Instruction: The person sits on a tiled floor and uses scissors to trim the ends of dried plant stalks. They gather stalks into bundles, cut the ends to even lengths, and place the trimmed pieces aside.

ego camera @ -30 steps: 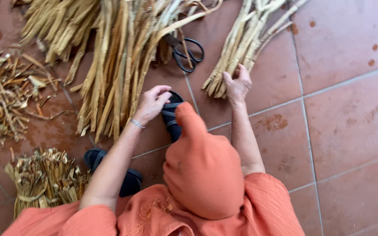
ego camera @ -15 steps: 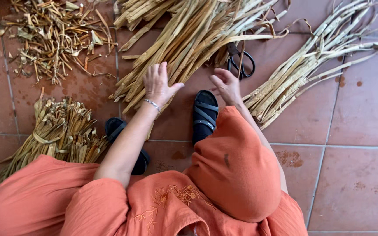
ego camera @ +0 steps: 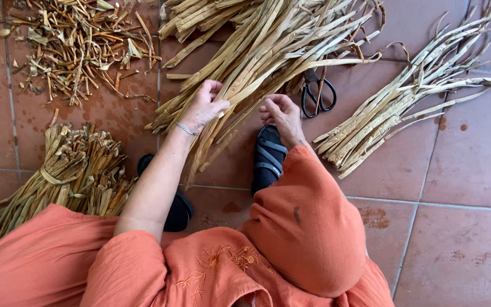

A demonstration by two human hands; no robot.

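both the left hand [ego camera: 204,107] and right hand [ego camera: 282,113] curl closed on the dry stalk bundle [ego camera: 268,51], which looks light, stiff and brittle, best held near its cut ends.

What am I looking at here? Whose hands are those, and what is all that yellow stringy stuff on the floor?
There is no machine here. The picture comes from a small camera worn on a person's head, looking down, so you see their own arms, orange clothes and dark sandals from above.

The left hand grips some strips in a big pile of long dried plant strips. The right hand touches the same pile with its fingers curled; I cannot tell whether it grips a strip.

Around them on the reddish floor tiles lie a second, smaller pile of strips to the right, black scissors between the two piles, a tied bundle to the left, and a heap of small dry scraps at the top left.
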